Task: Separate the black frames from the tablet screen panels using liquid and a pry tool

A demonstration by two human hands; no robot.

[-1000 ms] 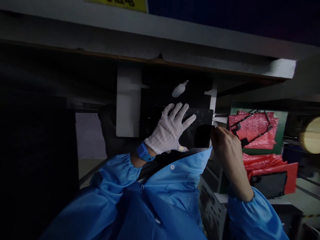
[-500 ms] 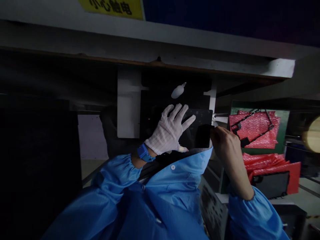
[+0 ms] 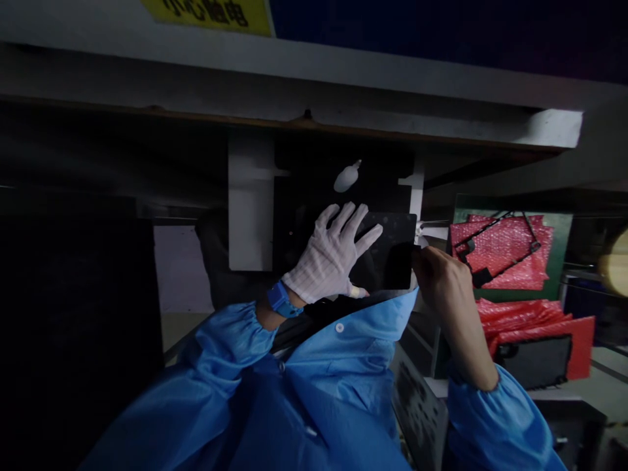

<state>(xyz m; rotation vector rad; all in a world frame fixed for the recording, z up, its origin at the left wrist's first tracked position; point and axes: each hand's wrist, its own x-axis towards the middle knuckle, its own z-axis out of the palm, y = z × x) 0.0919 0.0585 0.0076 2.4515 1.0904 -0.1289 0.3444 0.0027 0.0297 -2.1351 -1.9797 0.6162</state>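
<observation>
My left hand point(image 3: 330, 255), in a white glove whose thumb tip is uncovered, lies with fingers spread on a dark flat panel point(image 3: 391, 230). A blue wristband point(image 3: 282, 299) circles that wrist. At the panel's right edge is my bare right hand point(image 3: 439, 275), its fingers pinched together near the corner. What the pinch holds, if anything, is hidden in shadow. Beyond the left hand, a small whitish bulb-shaped piece point(image 3: 347, 178) rests on the dark surface.
To the right, red bubble-wrap sheets point(image 3: 500, 252) lie on a green surface point(image 3: 559, 229) with a thin black frame point(image 3: 510, 245) on top. Nearer are more red bags point(image 3: 581, 340) and a dark grey panel point(image 3: 537, 361). A pale ledge point(image 3: 294, 91) crosses above the hands.
The view has shifted very slightly. Both hands keep the same places and poses on and beside the panel.
</observation>
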